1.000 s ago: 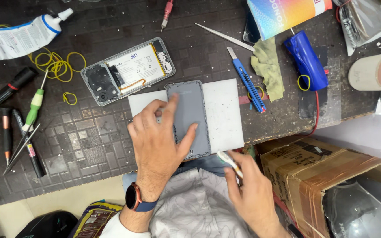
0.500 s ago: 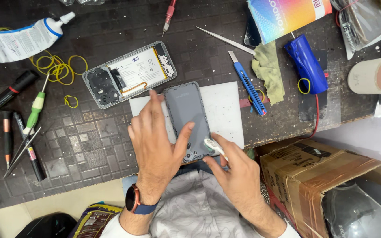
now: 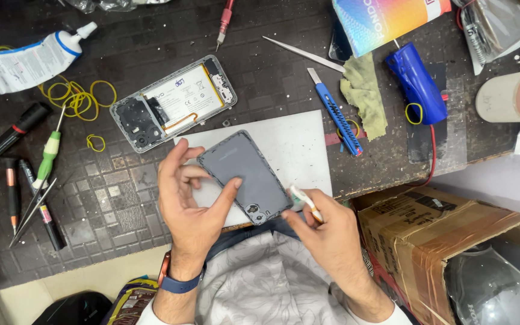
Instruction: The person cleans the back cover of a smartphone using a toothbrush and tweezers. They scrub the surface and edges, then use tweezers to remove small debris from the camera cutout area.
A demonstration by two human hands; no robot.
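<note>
My left hand holds a grey phone back cover tilted above a white mat, thumb on its face and fingers behind its left edge. My right hand pinches a small white tool with a green band, whose tip touches the cover's lower right corner near the camera cutout. An opened phone body, with its battery and board showing, lies face down on the dark workbench just behind the mat.
Blue utility knife, tweezers, yellow-green cloth and blue cylindrical tool lie to the right. Glue tube, yellow rubber bands and screwdrivers lie left. A cardboard box stands below the bench edge.
The cover has been lifted and turned clockwise in my left hand. My right hand rose from my lap and brought the white tool to the cover's lower corner.
</note>
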